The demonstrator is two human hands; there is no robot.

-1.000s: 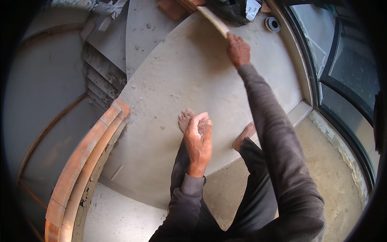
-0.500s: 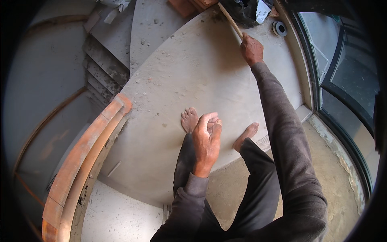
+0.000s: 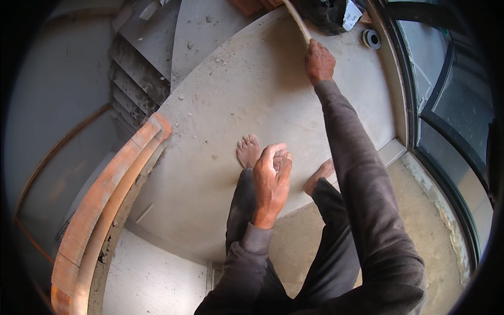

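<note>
Stretched far forward, my right hand (image 3: pixel 320 63) is closed round a thin pale wooden stick (image 3: pixel 298 22). The stick slants up and to the left, and its far end runs out of the picture's top edge. Below the hand lies the pale, dusty floor slab (image 3: pixel 226 100), with crumbs of debris along its left side. My left hand (image 3: pixel 271 184) hovers before my body, above my bare feet (image 3: pixel 248 150). Its fingers are curled in, with the thumb beside them, and nothing shows in them.
A curved orange-brown handrail (image 3: pixel 105 205) runs along the left. Dusty steps (image 3: pixel 139 79) drop away beyond it at upper left. A black plastic bag (image 3: pixel 325 16) and a grey ring-shaped roll (image 3: pixel 370 39) sit at far right, beside a dark-framed glass door (image 3: pixel 415 105).
My right hand has moved a little to the left over the slab with the stick. The left hand stays curled in nearly the same place. The whole view has shifted slightly.
</note>
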